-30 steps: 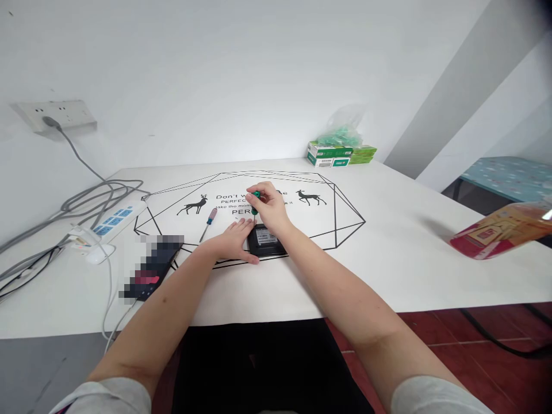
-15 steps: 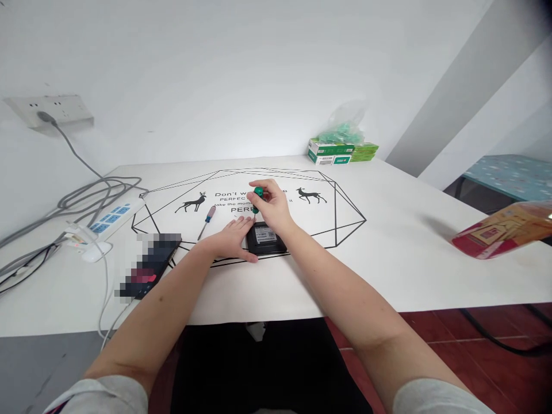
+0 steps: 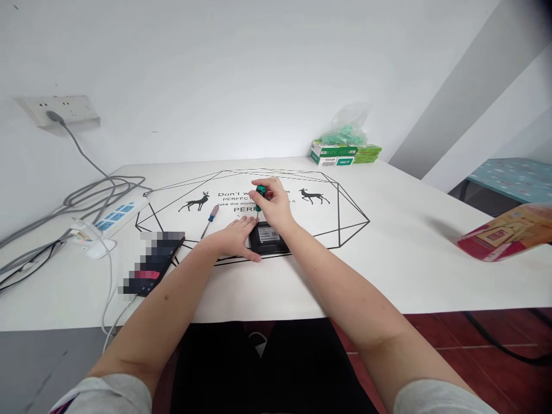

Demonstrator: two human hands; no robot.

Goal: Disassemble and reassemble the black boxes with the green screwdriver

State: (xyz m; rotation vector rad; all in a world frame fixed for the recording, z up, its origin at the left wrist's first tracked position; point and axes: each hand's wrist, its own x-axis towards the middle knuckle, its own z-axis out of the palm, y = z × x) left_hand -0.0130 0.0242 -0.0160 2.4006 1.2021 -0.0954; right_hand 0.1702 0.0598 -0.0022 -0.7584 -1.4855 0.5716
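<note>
A small flat black device with a white label (image 3: 268, 234) lies on the printed mat, near the middle of the table. My right hand (image 3: 276, 204) pinches the green handle of a screwdriver (image 3: 260, 198) and holds it upright. Its thin shaft points down at the far left corner of the device; the hand hides part of this, and I cannot make out the tip. Lying flat along the device's left side, my left hand (image 3: 236, 237) has its fingers stretched and its thumb apart near the front edge. A second screwdriver (image 3: 210, 221) rests left of that hand.
A dark phone (image 3: 157, 264), partly blurred out, lies by my left forearm. A power strip (image 3: 121, 215) and coiled grey cables (image 3: 103, 190) are at the left. Green-and-white boxes (image 3: 334, 152) stand against the wall. A red-orange packet (image 3: 502, 236) is at the right.
The whole view has shifted slightly, so everything appears a little further right. My right fingers have moved slightly on the screwdriver handle; my left hand keeps its place beside the device.
</note>
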